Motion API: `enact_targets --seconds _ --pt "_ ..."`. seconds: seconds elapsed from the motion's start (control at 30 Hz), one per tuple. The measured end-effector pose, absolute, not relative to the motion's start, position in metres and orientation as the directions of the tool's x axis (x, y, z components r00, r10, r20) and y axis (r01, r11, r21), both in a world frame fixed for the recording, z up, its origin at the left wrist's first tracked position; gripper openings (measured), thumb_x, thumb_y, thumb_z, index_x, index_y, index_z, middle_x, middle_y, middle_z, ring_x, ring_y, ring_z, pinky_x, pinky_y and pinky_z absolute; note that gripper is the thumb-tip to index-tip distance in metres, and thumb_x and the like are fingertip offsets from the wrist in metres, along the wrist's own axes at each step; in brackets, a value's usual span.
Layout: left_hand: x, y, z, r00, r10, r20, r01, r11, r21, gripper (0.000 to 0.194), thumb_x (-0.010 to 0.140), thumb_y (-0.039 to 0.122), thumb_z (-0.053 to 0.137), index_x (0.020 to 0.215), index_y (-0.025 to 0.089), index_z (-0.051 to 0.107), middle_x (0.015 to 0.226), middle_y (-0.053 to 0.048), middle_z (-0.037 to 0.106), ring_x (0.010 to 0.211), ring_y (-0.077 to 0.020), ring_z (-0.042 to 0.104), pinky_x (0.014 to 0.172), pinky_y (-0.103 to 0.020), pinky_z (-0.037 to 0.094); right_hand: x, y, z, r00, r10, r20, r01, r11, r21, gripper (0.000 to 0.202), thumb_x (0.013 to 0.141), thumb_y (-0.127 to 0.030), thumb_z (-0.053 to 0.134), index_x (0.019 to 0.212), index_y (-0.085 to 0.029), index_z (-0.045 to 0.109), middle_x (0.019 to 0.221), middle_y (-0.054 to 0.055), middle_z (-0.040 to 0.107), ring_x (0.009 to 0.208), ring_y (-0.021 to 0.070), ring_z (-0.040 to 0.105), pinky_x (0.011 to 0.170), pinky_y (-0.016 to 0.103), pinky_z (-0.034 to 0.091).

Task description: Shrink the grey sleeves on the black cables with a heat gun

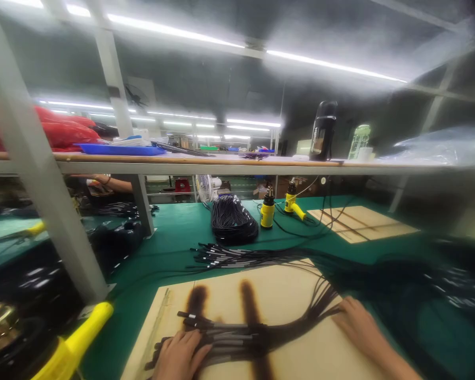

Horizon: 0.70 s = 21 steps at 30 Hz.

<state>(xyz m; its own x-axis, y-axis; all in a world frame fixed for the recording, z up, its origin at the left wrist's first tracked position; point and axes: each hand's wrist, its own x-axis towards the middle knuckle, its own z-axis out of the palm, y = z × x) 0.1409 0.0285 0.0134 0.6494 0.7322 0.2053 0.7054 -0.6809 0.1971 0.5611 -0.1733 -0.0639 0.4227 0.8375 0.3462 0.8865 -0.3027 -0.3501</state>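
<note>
A bundle of black cables with grey sleeves near their ends lies across a pale wooden board, which has dark scorch marks. My left hand rests on the cable ends at the board's left side, fingers laid over them and thumb apart. At the right edge of the board, my right hand is closed round the cables where they bend away; its fingertips are partly hidden. Just behind the board, another group of cables with grey-sleeved ends lies on the green tabletop.
A coiled black cable bundle and two yellow heat guns stand further back. Another yellow-handled tool is at lower left, near a metal post. A shelf crosses above, carrying a black bottle. Another person's arm shows beyond.
</note>
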Motion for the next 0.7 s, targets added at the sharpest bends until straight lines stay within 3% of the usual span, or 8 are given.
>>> enact_targets --seconds 0.27,0.4,0.5,0.57,0.7 --pt "0.147 0.028 0.025 0.626 0.757 0.185 0.731 -0.653 0.197 0.036 0.085 0.046 0.035 0.078 0.022 0.062 0.084 -0.004 0.064 0.084 -0.0223 0.057 0.074 -0.036 0.041 0.514 -0.174 -0.033 0.408 0.87 0.276 0.896 -0.324 -0.304 0.005 0.072 -0.029 0.055 0.071 -0.024 0.053 0.08 0.001 0.057 0.081 0.0226 0.052 0.066 0.033 0.038" --pt "0.148 0.014 0.03 0.619 0.766 0.174 0.747 -0.642 0.17 0.038 0.083 0.046 0.038 0.107 0.024 0.057 0.113 -0.008 0.06 0.106 -0.0251 0.05 0.089 -0.043 0.035 0.462 -0.164 -0.037 0.261 0.93 0.258 0.922 -0.16 -0.354 0.006 0.068 -0.022 0.058 0.071 -0.022 0.053 0.075 0.0 0.058 0.074 0.0196 0.054 0.067 0.031 0.039" --pt "0.152 -0.002 0.031 0.719 0.689 0.091 0.679 -0.725 0.114 0.066 0.07 0.056 0.053 0.128 0.029 0.038 0.136 -0.008 0.039 0.123 -0.0313 0.033 0.1 -0.053 0.019 0.431 -0.155 -0.048 0.122 0.939 0.321 0.927 0.008 -0.375 0.018 0.072 -0.025 0.057 0.09 -0.024 0.057 0.089 0.005 0.061 0.084 0.0218 0.056 0.071 0.031 0.042" --pt "0.156 -0.01 0.028 0.769 0.637 0.051 0.634 -0.77 0.068 0.077 0.064 0.053 0.062 0.131 0.031 0.031 0.138 -0.008 0.034 0.124 -0.0338 0.03 0.1 -0.055 0.016 0.42 -0.15 -0.056 0.071 0.933 0.354 0.922 0.074 -0.379 0.027 0.073 -0.026 0.057 0.1 -0.025 0.056 0.097 0.007 0.06 0.09 0.0235 0.056 0.074 0.032 0.043" --pt "0.166 -0.007 0.021 0.751 0.654 0.087 0.659 -0.749 -0.062 0.043 0.082 0.024 0.045 0.125 0.025 0.04 0.11 -0.009 0.058 0.101 -0.0265 0.051 0.089 -0.047 0.032 0.416 -0.146 -0.059 0.059 0.956 0.286 0.869 0.092 -0.486 0.016 0.077 -0.028 0.052 0.091 -0.024 0.06 0.086 0.004 0.062 0.081 0.0199 0.058 0.07 0.028 0.044"
